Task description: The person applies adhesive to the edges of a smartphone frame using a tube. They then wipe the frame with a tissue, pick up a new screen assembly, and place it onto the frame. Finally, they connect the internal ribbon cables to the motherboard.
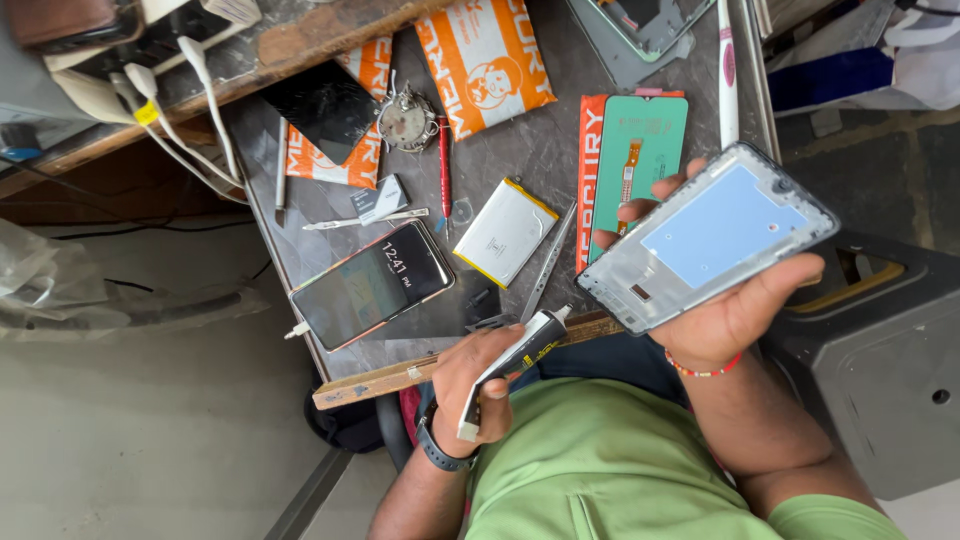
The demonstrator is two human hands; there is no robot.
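My right hand (735, 315) is palm up and grips a grey phone frame (706, 238) with a pale blue panel inside, held tilted above the table's near edge. A beaded bracelet circles that wrist. My left hand (472, 380), with a dark watch on the wrist, is closed around a black and white glue tube (512, 362). The tube's nozzle points up and right toward the frame's lower corner and stops just short of it.
On the grey table (540, 150) lie a phone with a lit screen (370, 285), a silver battery (505, 232), a green display panel with a flex cable (635, 160), orange pouches (485, 60), a red pen (444, 165), tweezers (547, 265) and a cracked black glass (325, 108). A dark box (890, 370) stands at right.
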